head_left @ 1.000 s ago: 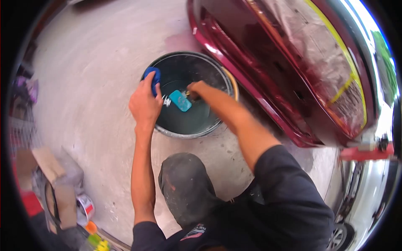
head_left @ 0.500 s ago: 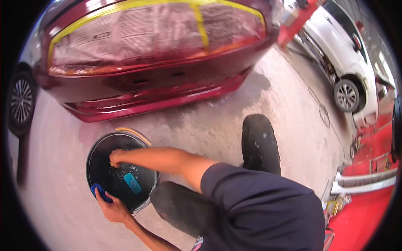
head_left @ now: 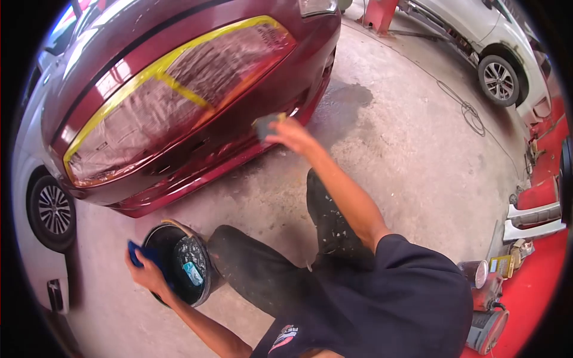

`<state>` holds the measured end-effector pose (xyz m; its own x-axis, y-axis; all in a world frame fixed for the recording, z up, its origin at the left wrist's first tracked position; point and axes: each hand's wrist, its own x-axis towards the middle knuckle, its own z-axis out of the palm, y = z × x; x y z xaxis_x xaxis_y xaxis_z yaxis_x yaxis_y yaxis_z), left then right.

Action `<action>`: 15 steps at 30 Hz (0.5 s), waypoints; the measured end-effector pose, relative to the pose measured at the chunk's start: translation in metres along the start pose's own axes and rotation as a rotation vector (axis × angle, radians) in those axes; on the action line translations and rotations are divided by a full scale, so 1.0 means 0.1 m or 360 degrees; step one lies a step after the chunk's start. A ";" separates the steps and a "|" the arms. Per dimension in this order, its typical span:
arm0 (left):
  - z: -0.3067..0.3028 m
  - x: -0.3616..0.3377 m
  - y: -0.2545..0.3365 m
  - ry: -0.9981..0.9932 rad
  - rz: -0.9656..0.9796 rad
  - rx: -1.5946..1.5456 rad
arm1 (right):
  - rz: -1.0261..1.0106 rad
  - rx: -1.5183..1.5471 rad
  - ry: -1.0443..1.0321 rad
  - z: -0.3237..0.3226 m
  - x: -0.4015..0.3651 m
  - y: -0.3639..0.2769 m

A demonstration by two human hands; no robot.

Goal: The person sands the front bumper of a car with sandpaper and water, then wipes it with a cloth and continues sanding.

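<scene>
My right hand (head_left: 290,136) is raised at the maroon car's rear panel (head_left: 239,125), its fingers closed on a dark, yellowish-edged pad (head_left: 267,126); motion blur hides whether the pad touches the paint. Over the left rim of the black bucket (head_left: 206,292), my left hand (head_left: 146,273) grips a blue cloth (head_left: 140,253). Inside the bucket, a light blue block (head_left: 193,274) lies amid whitish foam. Yellow tape (head_left: 146,73) borders the plastic sheeting (head_left: 131,128) on the car.
A white car with a dark wheel (head_left: 54,212) stands at the left, and another white car (head_left: 465,21) at the upper right. A cable (head_left: 471,116) lies coiled on the floor. Cans (head_left: 473,273) and a loose bumper part (head_left: 533,222) are at the right.
My right hand has come out of the bucket and moved up and right to the maroon car, now holding the pad. My left hand has lifted slightly with the blue cloth. The view has turned.
</scene>
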<state>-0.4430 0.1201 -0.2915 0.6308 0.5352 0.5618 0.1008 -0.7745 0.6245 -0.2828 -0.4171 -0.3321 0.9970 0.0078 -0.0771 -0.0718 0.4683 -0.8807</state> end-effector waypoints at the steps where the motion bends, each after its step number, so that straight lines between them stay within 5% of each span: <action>1: 0.17 0.18 0.47 0.0051 0.0229 -0.0114 | -0.0125 -0.0083 0.0330 -0.22 0.16 -0.27; 3: 0.47 0.38 1.61 -0.0024 0.0405 -0.0678 | -0.0488 -0.0028 0.0851 -0.48 0.30 -0.84; 5: 0.80 0.66 2.40 0.0155 0.0925 -0.0533 | -0.0825 0.0206 0.1145 -0.62 0.53 -1.33; 8: 1.31 1.08 3.45 0.0209 0.1175 -0.0709 | -0.1017 -0.0422 0.1742 -0.55 0.85 -1.91; 10: 1.59 1.34 4.02 0.0336 0.1419 -0.0570 | -0.1501 -0.0658 0.1836 -0.36 1.08 -1.89; 11: 1.80 1.48 4.16 0.0369 0.1503 -0.0370 | -0.1396 -0.0573 0.1479 -0.23 1.16 -1.73; 13: 2.12 1.55 4.30 0.0395 0.1544 0.0027 | -0.1314 -0.1562 0.1477 0.13 1.29 -1.06; 15: 2.20 1.55 4.33 0.0518 0.1570 -0.0051 | -0.1292 -0.1630 0.1390 0.20 1.14 -0.82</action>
<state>-0.1321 -0.2069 -0.0531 0.1833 -0.2629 0.9472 -0.3710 -0.9108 -0.1810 -0.1624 -0.4372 -0.2590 0.4794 -0.6013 0.6392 0.1040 -0.6843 -0.7218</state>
